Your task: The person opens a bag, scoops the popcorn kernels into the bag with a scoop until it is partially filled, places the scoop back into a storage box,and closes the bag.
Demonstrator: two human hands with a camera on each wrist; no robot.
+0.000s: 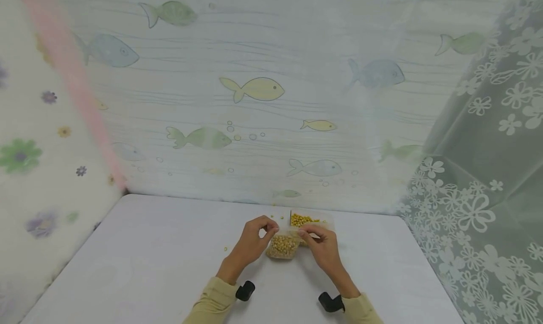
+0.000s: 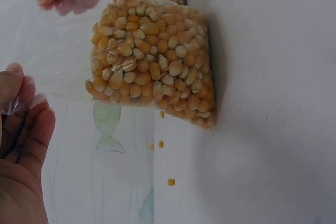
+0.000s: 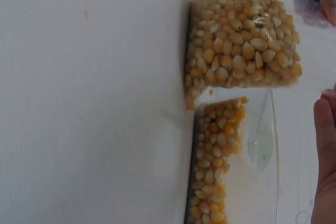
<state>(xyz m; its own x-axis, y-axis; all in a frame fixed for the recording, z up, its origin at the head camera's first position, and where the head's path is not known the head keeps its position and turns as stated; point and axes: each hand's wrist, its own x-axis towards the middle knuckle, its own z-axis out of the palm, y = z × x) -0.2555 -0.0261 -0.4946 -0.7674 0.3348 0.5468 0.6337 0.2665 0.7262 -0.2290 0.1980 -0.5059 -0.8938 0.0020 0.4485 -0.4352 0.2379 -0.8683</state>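
A clear plastic bag (image 1: 283,247) filled in its lower part with yellow corn kernels stands on the table. My left hand (image 1: 253,241) pinches one upper corner of the bag, and my right hand (image 1: 322,247) pinches the opposite corner. Between them the bag's thin top is stretched; the left wrist view shows the left thumb and fingers (image 2: 23,98) on the film. Behind the bag and to its right is a clear container (image 3: 274,145) partly filled with corn kernels (image 3: 212,166), partly hidden by my right hand in the head view.
Several loose kernels lie on the white table (image 1: 169,258), one kernel (image 1: 225,249) left of my hands and others behind the bag. A fish-printed curtain (image 1: 254,149) hangs along the table's back edge. Black wrist cameras sit on both wrists.
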